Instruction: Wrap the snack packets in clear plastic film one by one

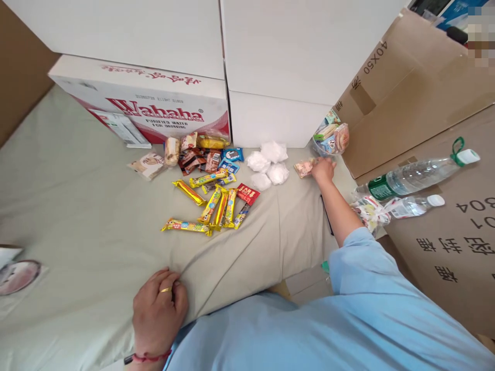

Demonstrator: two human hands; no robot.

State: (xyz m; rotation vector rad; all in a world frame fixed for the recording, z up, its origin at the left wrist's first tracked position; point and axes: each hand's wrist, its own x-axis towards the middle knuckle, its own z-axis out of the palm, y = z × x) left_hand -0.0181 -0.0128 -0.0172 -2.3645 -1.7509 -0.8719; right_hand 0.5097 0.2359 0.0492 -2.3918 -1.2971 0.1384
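Observation:
My right hand (324,170) reaches to the far right of the cloth, its fingers closed on the end of a small pinkish snack packet (304,168). Just behind it stands a clear plastic tub (329,147) with wrapped snacks inside. My left hand (160,299) rests on the cloth near the front edge, fingers curled in, with nothing visible in it. Left of the right hand sit several white bundles (277,173). Yellow snack sticks (186,226) lie loosely in the middle, beside a red packet (248,194), blue packets (232,154) and brown packets (191,161).
A Wahaha water carton (162,116) and white boxes (270,118) line the back. At right, a large bottle (417,175) and a smaller bottle (417,206) lie against a cardboard box (436,242). A flat packet (124,129) leans on the carton.

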